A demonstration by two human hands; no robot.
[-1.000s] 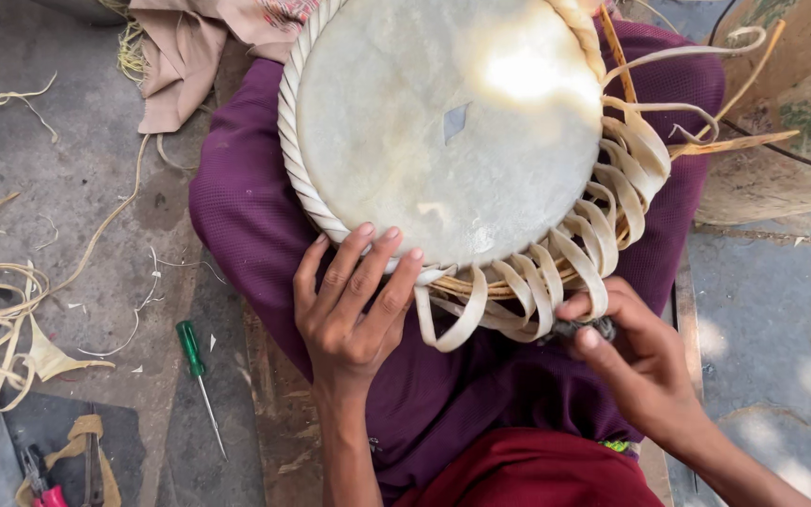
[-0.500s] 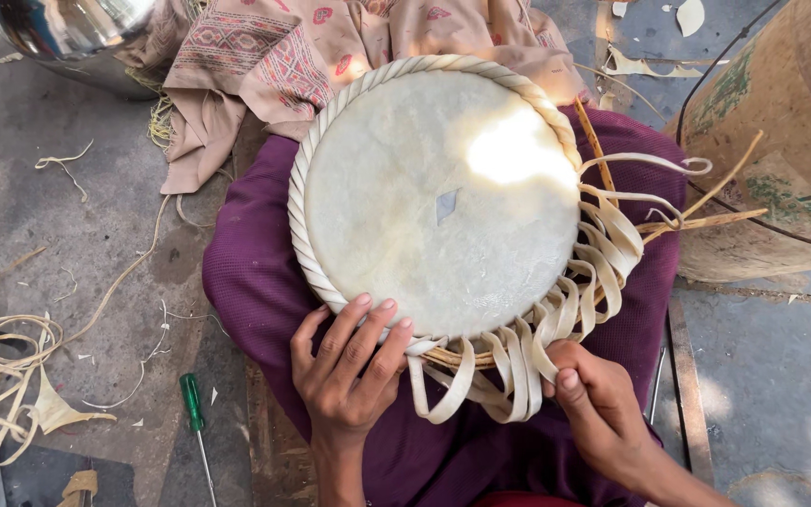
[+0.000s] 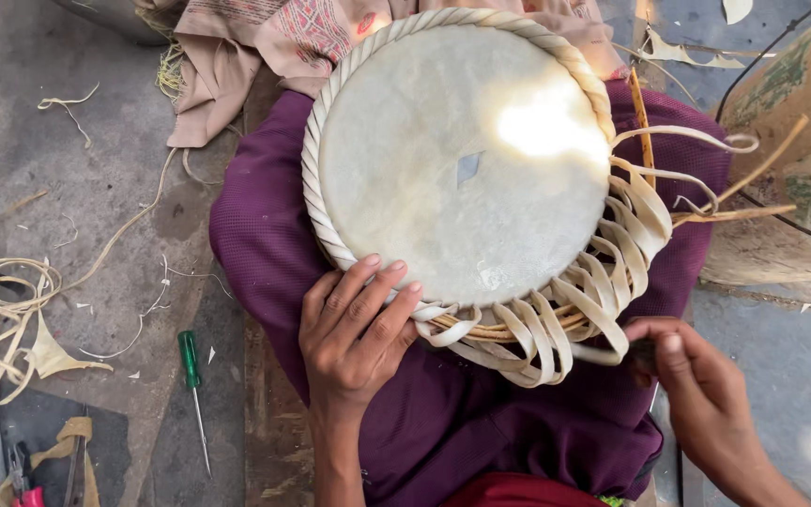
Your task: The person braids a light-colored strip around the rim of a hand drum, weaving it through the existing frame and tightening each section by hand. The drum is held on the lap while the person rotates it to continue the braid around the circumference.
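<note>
Stone floor: grey slabs lying all around the drum, strewn with pale offcuts. Purple garment: covers the person's lap directly beneath the drum. Drum: a round pale skin head with a braided rim, resting tilted on the lap, with a small grey mark near the centre of the head. Patterned cloth: crumpled beyond the drum's far-left edge. Wooden vessel: curved body to the right of the drum, partly cut off by the frame. Lacing straps: pale flat loops hanging around the drum's near-right rim, several loose ends trailing to the right. Left hand: open, fingers spread flat, pressed against the drum's near-left rim with the fingertips on the skin. Right hand: below and right of the drum, fingers closed, pinching the end of one strap drawn out from the loops. Coil of strips: on the floor, well left of the drum. Green-handled screwdriver: on the floor, lower left of the drum.
</note>
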